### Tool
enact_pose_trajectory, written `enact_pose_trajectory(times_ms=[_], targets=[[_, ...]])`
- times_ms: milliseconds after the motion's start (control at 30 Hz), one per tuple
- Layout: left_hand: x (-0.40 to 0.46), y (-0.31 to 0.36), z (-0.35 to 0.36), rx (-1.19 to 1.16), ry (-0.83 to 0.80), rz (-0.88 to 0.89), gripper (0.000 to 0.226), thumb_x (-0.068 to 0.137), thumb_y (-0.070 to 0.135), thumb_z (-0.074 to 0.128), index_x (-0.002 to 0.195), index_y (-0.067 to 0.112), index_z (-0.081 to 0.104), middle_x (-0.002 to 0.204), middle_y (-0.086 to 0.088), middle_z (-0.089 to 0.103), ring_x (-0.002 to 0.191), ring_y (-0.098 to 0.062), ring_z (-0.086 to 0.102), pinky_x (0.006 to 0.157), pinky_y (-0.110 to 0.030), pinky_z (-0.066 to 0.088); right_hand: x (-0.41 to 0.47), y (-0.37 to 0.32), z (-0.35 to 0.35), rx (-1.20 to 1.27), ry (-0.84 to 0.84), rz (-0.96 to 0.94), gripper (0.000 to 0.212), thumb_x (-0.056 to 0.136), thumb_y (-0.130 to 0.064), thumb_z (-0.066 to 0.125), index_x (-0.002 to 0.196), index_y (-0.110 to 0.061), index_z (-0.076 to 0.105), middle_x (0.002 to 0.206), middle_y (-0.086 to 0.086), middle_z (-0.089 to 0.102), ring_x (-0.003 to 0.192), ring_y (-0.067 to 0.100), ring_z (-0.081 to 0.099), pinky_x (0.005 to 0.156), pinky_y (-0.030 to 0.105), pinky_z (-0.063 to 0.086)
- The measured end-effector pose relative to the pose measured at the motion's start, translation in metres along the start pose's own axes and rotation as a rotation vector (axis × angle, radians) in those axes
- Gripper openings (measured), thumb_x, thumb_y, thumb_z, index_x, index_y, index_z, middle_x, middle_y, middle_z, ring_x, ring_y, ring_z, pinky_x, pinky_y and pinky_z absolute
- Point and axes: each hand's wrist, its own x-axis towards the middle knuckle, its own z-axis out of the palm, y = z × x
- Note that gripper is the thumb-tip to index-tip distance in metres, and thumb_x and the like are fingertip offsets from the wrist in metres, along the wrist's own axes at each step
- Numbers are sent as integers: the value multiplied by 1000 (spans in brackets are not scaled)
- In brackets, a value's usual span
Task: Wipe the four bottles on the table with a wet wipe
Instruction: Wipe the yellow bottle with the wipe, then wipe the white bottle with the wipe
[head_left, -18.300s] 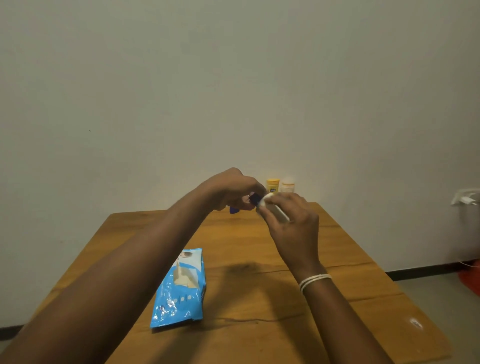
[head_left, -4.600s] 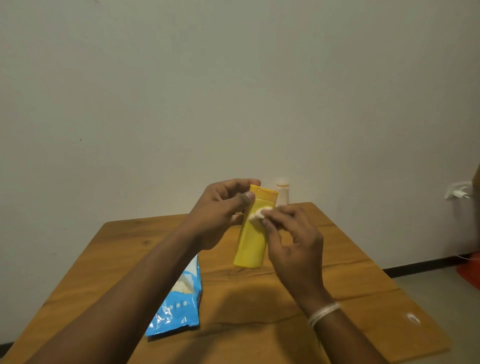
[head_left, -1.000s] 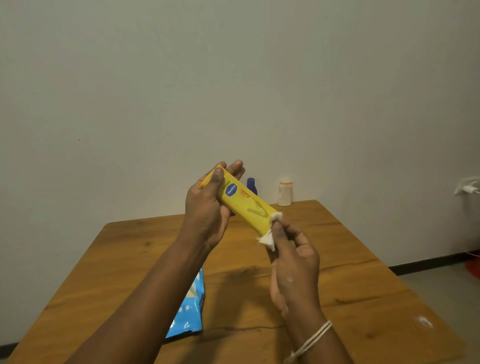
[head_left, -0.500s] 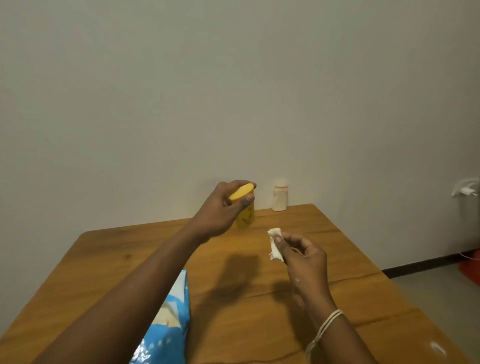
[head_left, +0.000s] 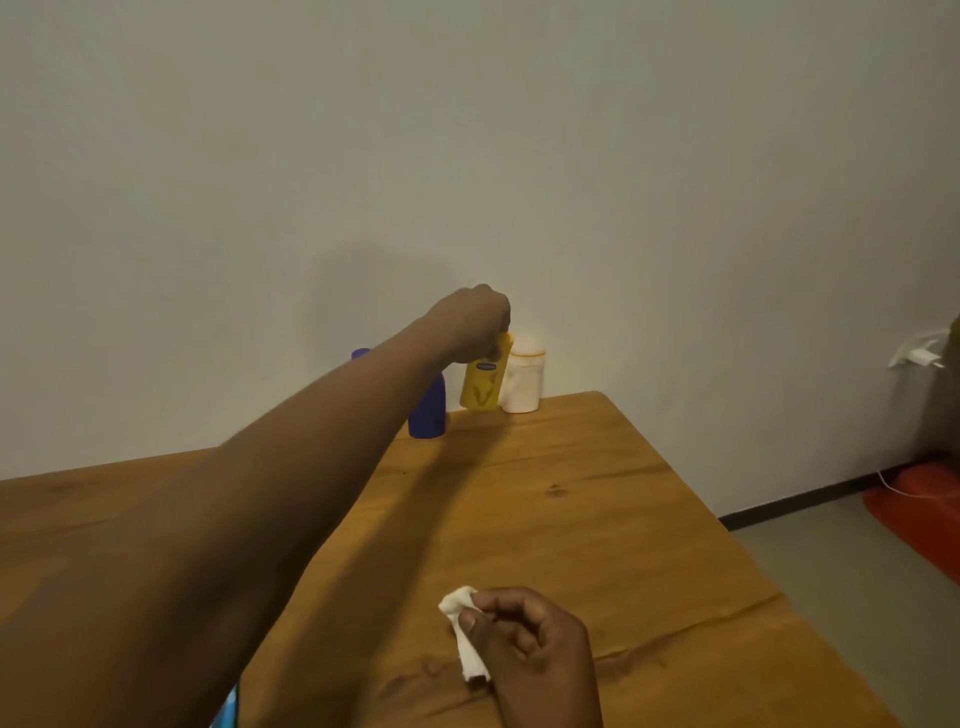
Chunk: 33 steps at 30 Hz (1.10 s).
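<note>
Pinching a crumpled white wet wipe (head_left: 467, 642) between thumb and fingers, the right hand (head_left: 530, 649) sits low and close, just above the near part of the wooden bench (head_left: 597, 519). The wipe sticks out to the left of the fingers and hangs down a little. At the very bottom edge, beside the left arm, a small bit of a blue pack (head_left: 228, 714) peeks out; most of it is hidden.

The left arm reaches a long way across the bench toward the far edge by the wall (head_left: 467, 156). There the left hand (head_left: 470, 325) grips the top of the yellow bottle (head_left: 483, 384), with the fingers curled over it from above. The yellow bottle stands almost upright, and its bottom is at the bench top or just over it; I cannot tell which. Just to its right, touching or nearly touching, stands a white bottle (head_left: 522, 382) with a pale round cap. To its left stands a blue bottle (head_left: 428, 410), partly hidden behind the left arm. I can only see three bottles.

Far off to the right, a white plug (head_left: 917, 356) sits on the wall, and something red (head_left: 922, 506) lies on the grey floor (head_left: 831, 571).
</note>
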Motion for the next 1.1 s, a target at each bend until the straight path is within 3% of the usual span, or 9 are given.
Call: enact_pose_trajectory(times_ms=[200,367,533,800,933,1100], targets=[[20,-14,28,53,-87,-33,38,88,25,76,119,5,69,111,-12,68,95,-27,67,87,-38,58,10,0,0,-1,-16,-15,14,72,0,85,72,-12,78,69,8,77,64,11,73,58,19,55],[24,-22,39,62,-95,-50,29,91,26,71,111,5,68,99,-8,61,88,-25,62,75,-32,51,11,0,1,53,-31,2,16,71,6,83,68,-9,78,69,11,77,63,14,73,57,19,54],[28,-23,41,45,-99,-70,34,93,27,70,120,7,66,109,-10,65,95,-25,63,85,-34,55,13,0,-1,84,-66,-18,19,70,9,82,67,-8,78,70,13,77,64,16,73,59,20,55],[28,-25,44,120,-77,-75,40,89,34,73,119,8,65,107,-9,64,91,-24,63,76,-31,54,15,6,-7,64,-107,-61,18,68,10,81,66,-7,78,69,17,76,64,21,73,61,23,57],[28,-24,43,144,-66,-67,44,86,37,75,120,9,65,109,-8,65,93,-25,64,81,-35,58,19,10,-10,35,-99,-72,19,70,10,82,68,-9,79,71,16,77,67,23,74,63,24,58],[28,-21,35,171,-34,-57,65,82,55,73,129,13,59,119,-7,63,103,-26,62,85,-37,55,21,12,-11,20,-96,-89,24,70,9,83,70,-15,80,75,12,78,71,24,75,64,24,58]])
